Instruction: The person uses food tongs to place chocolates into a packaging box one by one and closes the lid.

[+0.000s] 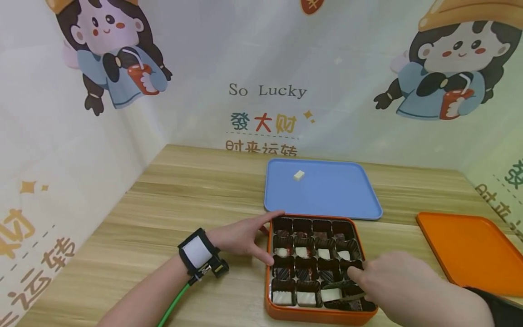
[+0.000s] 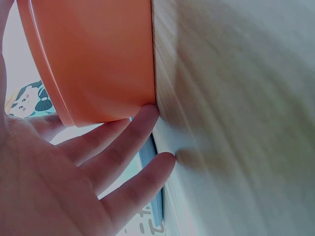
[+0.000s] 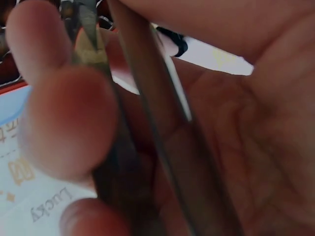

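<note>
An orange-rimmed box (image 1: 318,316) of chocolates stands on the table, its dark insert divided into compartments with white and dark pieces. My left hand (image 1: 241,238) spreads along the box's left side, thumb at the near part and index finger at the far corner. In the left wrist view its fingers (image 2: 123,147) look fairly straight beside the orange wall (image 2: 93,59). My right hand (image 1: 402,286) grips metal tongs (image 3: 172,132) over the box's near right part. Their tips lie on either side of a white chocolate (image 1: 331,294) in the nearest row.
Behind the box lies a blue tray (image 1: 327,195) with one small white piece (image 1: 299,175) on it. An orange tray (image 1: 470,245) lies to the right. A printed curtain (image 1: 347,122) surrounds the wooden table (image 1: 196,190).
</note>
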Available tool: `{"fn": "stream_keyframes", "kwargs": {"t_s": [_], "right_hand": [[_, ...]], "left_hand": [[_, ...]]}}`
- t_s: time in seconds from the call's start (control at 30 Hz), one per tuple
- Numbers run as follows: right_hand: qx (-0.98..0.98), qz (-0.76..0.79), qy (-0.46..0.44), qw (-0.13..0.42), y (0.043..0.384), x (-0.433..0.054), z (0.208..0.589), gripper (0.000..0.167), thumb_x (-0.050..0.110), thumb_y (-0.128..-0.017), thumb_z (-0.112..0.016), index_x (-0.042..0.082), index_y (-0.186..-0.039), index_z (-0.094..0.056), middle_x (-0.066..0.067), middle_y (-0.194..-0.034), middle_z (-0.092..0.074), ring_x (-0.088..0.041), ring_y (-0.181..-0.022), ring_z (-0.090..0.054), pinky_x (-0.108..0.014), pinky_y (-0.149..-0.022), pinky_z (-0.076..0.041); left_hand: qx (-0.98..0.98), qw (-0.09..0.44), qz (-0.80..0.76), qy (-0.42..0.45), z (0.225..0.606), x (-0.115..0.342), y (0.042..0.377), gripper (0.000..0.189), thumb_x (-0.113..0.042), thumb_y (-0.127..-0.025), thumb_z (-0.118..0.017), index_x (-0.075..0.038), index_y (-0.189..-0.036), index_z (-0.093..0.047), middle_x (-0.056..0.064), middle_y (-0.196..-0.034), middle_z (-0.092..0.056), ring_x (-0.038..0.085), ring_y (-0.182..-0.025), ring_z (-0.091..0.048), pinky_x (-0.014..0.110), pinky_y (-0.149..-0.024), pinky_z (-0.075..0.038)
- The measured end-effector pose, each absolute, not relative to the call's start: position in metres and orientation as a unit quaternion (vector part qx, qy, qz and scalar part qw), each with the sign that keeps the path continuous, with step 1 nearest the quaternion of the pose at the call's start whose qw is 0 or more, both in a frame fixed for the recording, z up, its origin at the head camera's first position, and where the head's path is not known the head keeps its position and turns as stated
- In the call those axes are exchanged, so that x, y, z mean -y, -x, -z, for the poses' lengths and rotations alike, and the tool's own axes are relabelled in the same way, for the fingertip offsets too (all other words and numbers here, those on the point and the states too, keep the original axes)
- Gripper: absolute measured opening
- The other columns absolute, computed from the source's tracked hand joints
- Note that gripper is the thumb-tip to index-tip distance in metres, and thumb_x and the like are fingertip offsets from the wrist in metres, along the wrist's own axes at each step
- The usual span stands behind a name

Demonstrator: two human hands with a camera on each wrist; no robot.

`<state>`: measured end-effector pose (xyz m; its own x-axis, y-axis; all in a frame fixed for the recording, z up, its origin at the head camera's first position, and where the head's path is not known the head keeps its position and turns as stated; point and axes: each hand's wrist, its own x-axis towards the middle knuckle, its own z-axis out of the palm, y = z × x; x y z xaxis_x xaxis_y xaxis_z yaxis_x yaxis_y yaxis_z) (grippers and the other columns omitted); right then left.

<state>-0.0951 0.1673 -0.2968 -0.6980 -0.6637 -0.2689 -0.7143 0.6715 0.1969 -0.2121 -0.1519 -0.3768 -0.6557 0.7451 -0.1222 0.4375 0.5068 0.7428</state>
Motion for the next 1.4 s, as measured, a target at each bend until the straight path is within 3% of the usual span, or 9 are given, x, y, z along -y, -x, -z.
{"fn": "stream_keyframes", "kwargs": {"t_s": [0.17,0.33,0.53,0.77,0.9,1.03,1.2,1.4], "right_hand": [[-0.881,-0.230,0.410,0.059,0.099,-0.150,0.297,0.017,0.013,-0.091,-0.080,0.020,-0.083,-0.066,0.007,-0.053,-0.033,-0.010,-0.046,-0.019,-0.027,-0.047,-0.011],[-0.855,-0.269,0.444,-0.001,0.100,-0.140,0.301,0.039,0.014,-0.089,-0.081,0.021,-0.066,-0.050,0.009,-0.054,-0.019,-0.008,-0.049,-0.013,-0.028,-0.049,-0.008],[-0.852,-0.261,0.454,-0.012,0.101,-0.139,0.301,0.041,0.011,-0.084,-0.082,0.022,-0.063,-0.048,0.010,-0.056,-0.019,-0.007,-0.050,-0.014,-0.026,-0.048,-0.010],[-0.888,-0.213,0.400,0.078,0.104,-0.146,0.287,0.025,0.025,-0.085,-0.086,0.021,-0.077,-0.063,0.009,-0.058,-0.044,-0.009,-0.049,-0.041,-0.023,-0.045,-0.039],[-0.920,-0.144,0.342,0.123,0.105,-0.158,0.272,0.025,0.034,-0.083,-0.088,0.019,-0.093,-0.071,0.011,-0.064,-0.051,-0.010,-0.053,-0.047,-0.028,-0.050,-0.048],[-0.935,-0.086,0.331,0.092,0.117,-0.174,0.257,0.033,0.038,-0.083,-0.088,0.020,-0.107,-0.073,0.013,-0.073,-0.060,-0.007,-0.056,-0.051,-0.029,-0.049,-0.047],[-0.939,-0.061,0.336,0.029,0.150,-0.184,0.247,0.036,0.038,-0.086,-0.086,0.016,-0.109,-0.069,0.011,-0.076,-0.064,-0.005,-0.056,-0.052,-0.028,-0.048,-0.044],[-0.950,0.001,0.311,0.015,0.202,-0.186,0.255,0.036,0.029,-0.094,-0.080,0.006,-0.114,-0.060,0.006,-0.078,-0.062,-0.009,-0.055,-0.048,-0.030,-0.051,-0.039]], "left_hand": [[-0.840,0.220,-0.351,-0.350,0.376,0.152,0.212,0.112,-0.027,-0.086,-0.088,-0.013,-0.168,-0.014,0.017,-0.169,-0.027,0.037,-0.135,-0.054,0.051,-0.112,-0.045],[-0.841,0.222,-0.350,-0.347,0.374,0.150,0.210,0.112,-0.027,-0.086,-0.088,-0.014,-0.168,-0.013,0.017,-0.168,-0.028,0.037,-0.134,-0.054,0.050,-0.111,-0.045],[-0.841,0.221,-0.349,-0.349,0.375,0.150,0.211,0.112,-0.027,-0.086,-0.088,-0.014,-0.168,-0.014,0.017,-0.168,-0.028,0.036,-0.134,-0.055,0.050,-0.110,-0.046],[-0.840,0.214,-0.346,-0.359,0.376,0.151,0.211,0.111,-0.027,-0.086,-0.088,-0.010,-0.168,-0.015,0.021,-0.167,-0.029,0.037,-0.133,-0.056,0.049,-0.110,-0.046],[-0.838,0.213,-0.348,-0.361,0.376,0.151,0.211,0.110,-0.027,-0.086,-0.088,-0.010,-0.168,-0.015,0.020,-0.167,-0.029,0.037,-0.133,-0.056,0.048,-0.111,-0.046],[-0.839,0.211,-0.347,-0.361,0.374,0.152,0.212,0.111,-0.026,-0.086,-0.088,-0.011,-0.168,-0.015,0.020,-0.167,-0.029,0.037,-0.133,-0.056,0.049,-0.111,-0.046],[-0.842,0.210,-0.345,-0.359,0.376,0.151,0.212,0.112,-0.026,-0.085,-0.089,-0.010,-0.167,-0.015,0.021,-0.167,-0.028,0.038,-0.132,-0.056,0.050,-0.112,-0.045],[-0.841,0.212,-0.349,-0.356,0.378,0.150,0.212,0.111,-0.026,-0.085,-0.089,-0.011,-0.168,-0.015,0.019,-0.168,-0.028,0.036,-0.132,-0.057,0.048,-0.112,-0.045]]}}
